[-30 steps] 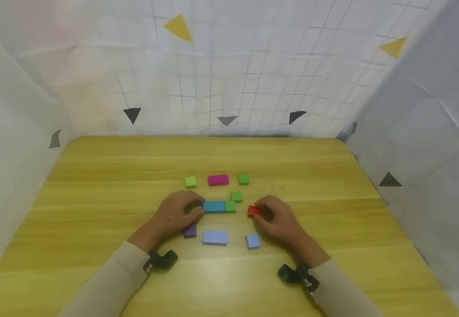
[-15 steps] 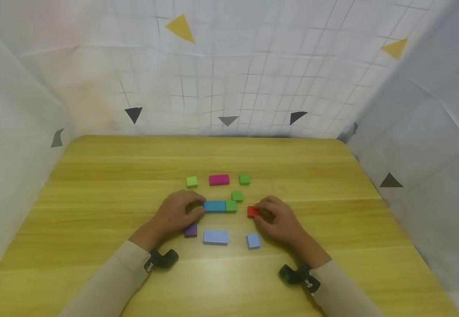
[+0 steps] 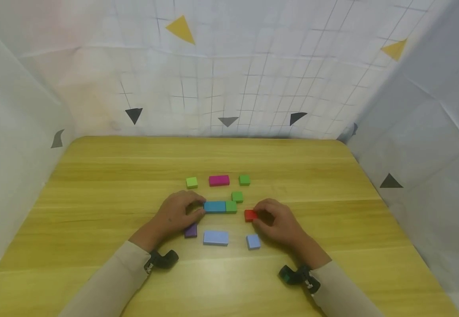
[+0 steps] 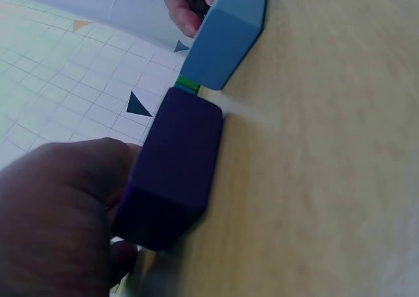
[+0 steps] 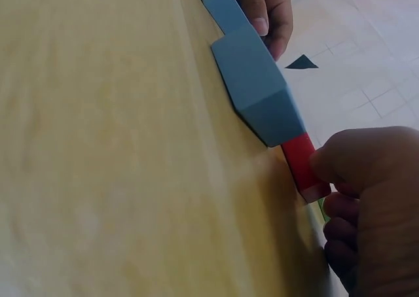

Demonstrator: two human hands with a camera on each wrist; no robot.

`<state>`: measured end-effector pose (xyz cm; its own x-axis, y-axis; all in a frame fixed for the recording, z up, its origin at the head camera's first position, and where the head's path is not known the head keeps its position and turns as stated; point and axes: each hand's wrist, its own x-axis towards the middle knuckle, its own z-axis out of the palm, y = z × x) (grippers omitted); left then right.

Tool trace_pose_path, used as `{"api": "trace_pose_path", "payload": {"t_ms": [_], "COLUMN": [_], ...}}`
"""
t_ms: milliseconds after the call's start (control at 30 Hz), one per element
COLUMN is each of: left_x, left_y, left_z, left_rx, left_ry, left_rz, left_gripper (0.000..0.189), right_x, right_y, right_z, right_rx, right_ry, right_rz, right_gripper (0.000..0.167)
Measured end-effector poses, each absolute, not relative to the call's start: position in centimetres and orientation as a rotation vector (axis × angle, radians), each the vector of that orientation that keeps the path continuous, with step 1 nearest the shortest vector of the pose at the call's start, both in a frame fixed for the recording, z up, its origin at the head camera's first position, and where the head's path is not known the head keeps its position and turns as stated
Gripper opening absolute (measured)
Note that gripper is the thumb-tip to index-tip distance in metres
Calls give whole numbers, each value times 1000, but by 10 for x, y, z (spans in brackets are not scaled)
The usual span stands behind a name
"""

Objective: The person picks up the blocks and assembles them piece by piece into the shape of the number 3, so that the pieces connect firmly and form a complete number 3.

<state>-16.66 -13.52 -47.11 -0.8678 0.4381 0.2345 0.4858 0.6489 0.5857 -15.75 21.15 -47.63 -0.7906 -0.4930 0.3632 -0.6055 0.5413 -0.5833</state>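
In the head view my left hand (image 3: 179, 210) pinches the left end of a blue oblong block (image 3: 215, 207), index finger at its far side and thumb at its near side. A small green block (image 3: 231, 207) lies against the blue block's right end. My right hand (image 3: 275, 221) pinches a red block (image 3: 250, 215) between thumb and index finger, a short gap to the right of the green one. The right wrist view shows the thumb on the red block (image 5: 302, 163). Under the left hand lies a purple block (image 3: 190, 230), partly covered by it.
Toward me lie a long light-blue block (image 3: 215, 237) and a small light-blue block (image 3: 253, 241). Farther back are a lime block (image 3: 191, 182), a magenta block (image 3: 219, 180) and a green block (image 3: 244, 180). Another green block (image 3: 237, 197) sits just behind the row.
My right hand has slid the red block slightly left and toward me. The left hand keeps its place at the blue block.
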Motion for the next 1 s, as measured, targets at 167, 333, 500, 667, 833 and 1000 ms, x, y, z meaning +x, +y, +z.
{"api": "trace_pose_path", "payload": {"t_ms": [167, 333, 500, 667, 833, 1000], "left_x": [-166, -166, -167, -168, -169, -169], "left_y": [-134, -134, -134, -135, -135, -136], "left_z": [-470, -470, -469, -468, -471, -474], "left_rx": [-778, -779, -782, -782, -782, -787], "left_ry": [-2791, -2794, -2794, -2779, -2783, -2788], "left_rz": [-1023, -1017, -1016, -1025, -1015, -1007], "left_gripper": [30, 30, 30, 30, 31, 31], "right_x": [-158, -157, -159, -161, -161, -161], "right_y": [214, 213, 211, 208, 205, 205], "right_z": [-476, -476, -477, -477, -476, -477], "right_rx": [956, 984, 1014, 1034, 1046, 1061], "right_ry": [-2620, -2606, -2568, -2572, -2584, -2589], "right_rz": [1061, 1063, 1076, 1098, 1101, 1098], "right_gripper": [25, 23, 23, 25, 24, 22]}}
